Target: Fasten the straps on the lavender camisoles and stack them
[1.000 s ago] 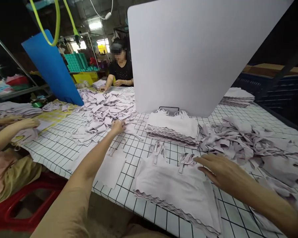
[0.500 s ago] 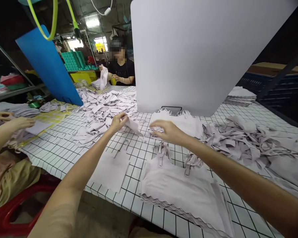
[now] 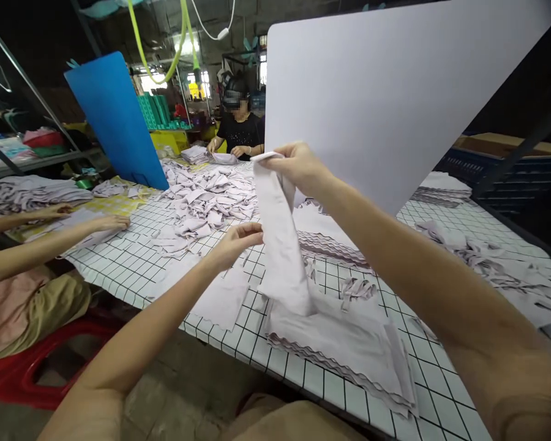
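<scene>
Cloth (image 3: 282, 245) hangs from the right hand (image 3: 304, 168), beside the left hand (image 3: 236, 243).

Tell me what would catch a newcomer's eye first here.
The large white panel at upper right stands out, then the blue panel at left. Centrally, the right hand holds up a pale fabric piece over stacked strappy tops, the left hand close by.

bare forearms (image 3: 188, 288), bare slender fingers (image 3: 287, 150); plain tan-brown cloth (image 3: 298, 422) over the lap
</scene>
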`<state>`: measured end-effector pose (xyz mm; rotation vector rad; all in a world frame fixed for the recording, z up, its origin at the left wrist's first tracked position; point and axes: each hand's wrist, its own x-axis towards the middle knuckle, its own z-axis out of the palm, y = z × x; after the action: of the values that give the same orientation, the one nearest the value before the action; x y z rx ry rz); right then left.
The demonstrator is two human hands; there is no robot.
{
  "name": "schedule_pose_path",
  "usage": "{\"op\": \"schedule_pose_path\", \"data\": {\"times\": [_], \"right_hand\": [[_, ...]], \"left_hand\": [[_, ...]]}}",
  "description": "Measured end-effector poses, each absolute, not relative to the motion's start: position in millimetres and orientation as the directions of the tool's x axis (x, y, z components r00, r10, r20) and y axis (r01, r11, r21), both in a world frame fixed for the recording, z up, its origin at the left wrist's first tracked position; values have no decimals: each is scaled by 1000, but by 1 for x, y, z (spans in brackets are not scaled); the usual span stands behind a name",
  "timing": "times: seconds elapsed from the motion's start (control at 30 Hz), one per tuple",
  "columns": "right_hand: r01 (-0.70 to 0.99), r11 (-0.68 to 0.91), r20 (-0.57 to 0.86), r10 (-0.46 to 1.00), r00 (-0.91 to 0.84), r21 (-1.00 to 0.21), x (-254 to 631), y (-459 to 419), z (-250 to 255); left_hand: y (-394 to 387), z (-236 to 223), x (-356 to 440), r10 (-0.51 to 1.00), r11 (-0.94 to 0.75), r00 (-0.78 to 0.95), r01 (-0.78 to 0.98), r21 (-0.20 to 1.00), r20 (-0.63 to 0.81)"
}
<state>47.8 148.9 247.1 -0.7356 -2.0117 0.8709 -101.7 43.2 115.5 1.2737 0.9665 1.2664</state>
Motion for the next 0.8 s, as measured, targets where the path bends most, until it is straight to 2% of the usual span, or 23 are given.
{"op": "schedule_pose_path", "data": {"times": [0.07,0.13,0.23,0.3,0.37,0.47,0.6,0.7,0.8], "right_hand": [[214,636,488,730,-479,-741,50,143,251],[276,707,560,692,-455,-651,47,135,253],[316,800,637,599,-485,-511,37,118,258],[310,818,639,573,-513,-485,33,110,267],[309,798,611,598,-519,-518,37,108,277],[282,726,537,666,-518,-627,53,126,284],[203,550,360,740,-569,-810,67,169,257],[231,444,246,779,-576,-866,61,194,222],[242,498,336,801,-495,-833,51,203,195]], "left_hand": [[23,108,-89,993,-58,85,-265,962,83],[10,108,-78,995,-78,38,-314,946,95],[7,113,-71,975,-223,-52,-224,949,217],[12,114,-77,967,-254,-79,-171,952,244],[16,112,-92,977,-210,-67,-129,969,203],[19,106,-130,994,-111,-28,-27,993,110],[25,104,-191,986,-68,-140,155,985,90],[39,115,-229,929,-105,-292,385,917,229],[48,133,-253,830,-150,-382,547,823,406]]}}
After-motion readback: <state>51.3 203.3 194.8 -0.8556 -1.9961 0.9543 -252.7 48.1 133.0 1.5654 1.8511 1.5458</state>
